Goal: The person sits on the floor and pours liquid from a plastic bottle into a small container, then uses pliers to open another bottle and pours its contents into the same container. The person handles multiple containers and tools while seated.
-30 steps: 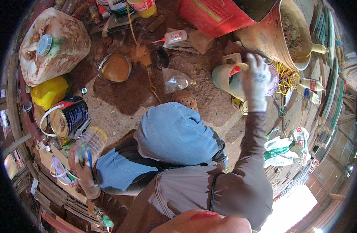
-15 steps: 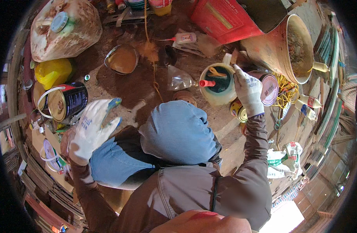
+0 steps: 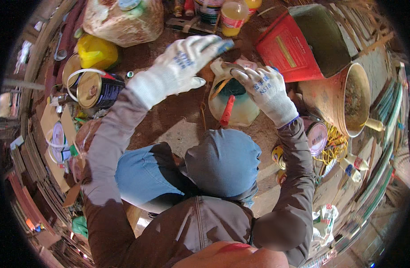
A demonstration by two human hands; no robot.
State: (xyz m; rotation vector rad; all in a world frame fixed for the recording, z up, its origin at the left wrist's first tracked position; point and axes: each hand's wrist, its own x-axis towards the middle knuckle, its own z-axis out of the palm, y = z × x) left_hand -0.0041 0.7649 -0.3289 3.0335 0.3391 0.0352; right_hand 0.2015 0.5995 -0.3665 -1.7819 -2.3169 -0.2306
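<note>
My right hand [image 3: 268, 91], in a white work glove, has its fingers bent over the right rim of a cut-open whitish plastic jug [image 3: 243, 115]. Dark green liquid shows inside the jug. A red handle [image 3: 228, 110] sticks out over the near rim, and a thin orange-yellow stick [image 3: 219, 88] leans on the left side. What these two end in is hidden. Just left of the jug, my left hand [image 3: 180, 67], gloved too, hovers with fingers stretched forward and nothing in it. Its fingertips look bluish and slightly blurred.
A red square-mouthed container [image 3: 290, 49] and a tilted, dirty bucket [image 3: 334, 100] stand at the right. Yellow rope [image 3: 334, 142] lies beside a paint can [image 3: 315, 136]. At left are a dark can [image 3: 97, 89], a yellow jug [image 3: 97, 51] and a large stained jug [image 3: 124, 22].
My left hand has swung up and right from beside my knee toward the jug. The jug has shifted left with my right hand on its rim. The view has moved too.
</note>
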